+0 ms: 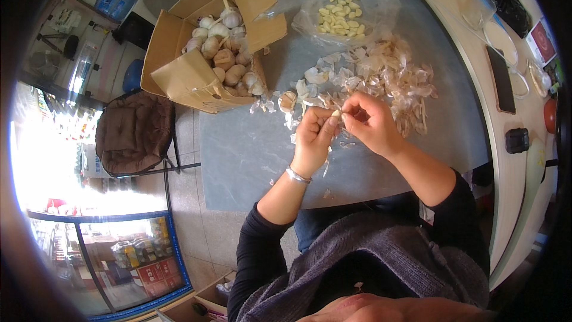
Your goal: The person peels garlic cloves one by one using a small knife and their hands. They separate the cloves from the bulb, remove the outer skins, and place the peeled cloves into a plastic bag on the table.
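My left hand (315,136) pinches a pale garlic clove (336,114) between thumb and fingertips, above the grey table (250,161). My right hand (368,120) meets it from the right, its thumb and forefinger touching the clove or its skin. Just beyond my left hand lies a partly opened garlic bulb (287,101). A heap of papery garlic skins (384,74) spreads behind and to the right of both hands. Peeled cloves (342,15) lie in a clear plastic bag (384,2) at the table's far side. Whole garlic bulbs (223,58) fill an open cardboard box (187,82) at the far left.
On the right, a pale counter (480,94) holds a phone (500,79), a small black case (517,140), cables and a black bag (500,0). A brown cushioned chair (134,134) stands left of the table. Nearer on the left is a blue-framed glass display case (176,250).
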A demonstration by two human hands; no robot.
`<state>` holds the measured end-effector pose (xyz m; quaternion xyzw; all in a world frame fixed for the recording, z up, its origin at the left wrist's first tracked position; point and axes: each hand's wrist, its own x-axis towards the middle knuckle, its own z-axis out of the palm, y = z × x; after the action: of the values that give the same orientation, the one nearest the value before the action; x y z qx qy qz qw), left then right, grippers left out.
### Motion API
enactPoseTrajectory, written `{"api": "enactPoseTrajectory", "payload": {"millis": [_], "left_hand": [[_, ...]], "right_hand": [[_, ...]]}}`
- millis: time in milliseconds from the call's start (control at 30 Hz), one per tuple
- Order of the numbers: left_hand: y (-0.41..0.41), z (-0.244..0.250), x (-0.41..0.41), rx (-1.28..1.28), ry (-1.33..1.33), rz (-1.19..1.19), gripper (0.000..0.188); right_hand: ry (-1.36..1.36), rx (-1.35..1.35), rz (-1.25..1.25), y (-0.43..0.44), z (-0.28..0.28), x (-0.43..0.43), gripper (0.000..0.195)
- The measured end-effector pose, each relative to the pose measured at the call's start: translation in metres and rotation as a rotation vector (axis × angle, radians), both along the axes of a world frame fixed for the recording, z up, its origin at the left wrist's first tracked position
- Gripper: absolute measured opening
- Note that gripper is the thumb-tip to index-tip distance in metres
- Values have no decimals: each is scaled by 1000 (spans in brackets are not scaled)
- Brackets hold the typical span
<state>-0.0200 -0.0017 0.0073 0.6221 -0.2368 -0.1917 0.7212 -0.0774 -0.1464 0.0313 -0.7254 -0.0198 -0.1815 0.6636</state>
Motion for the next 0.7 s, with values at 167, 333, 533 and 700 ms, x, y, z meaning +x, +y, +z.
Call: {"api": "enactPoseTrajectory", "payload": {"millis": [167, 333, 533, 700], "left_hand": [[2, 3, 1, -66, 98, -51, 5], [2, 5, -1, 32, -153, 48, 6], [4, 6, -2, 147, -267, 94, 7], [4, 9, -3, 189, -369, 142, 8]], "right_hand": [[-77, -192, -48, 0, -3, 1, 10], [-103, -192, -67, 0, -3, 1, 10], [-84, -170, -90, 2, 0, 1, 10], [-56, -115, -124, 7, 1, -1, 9]]}}
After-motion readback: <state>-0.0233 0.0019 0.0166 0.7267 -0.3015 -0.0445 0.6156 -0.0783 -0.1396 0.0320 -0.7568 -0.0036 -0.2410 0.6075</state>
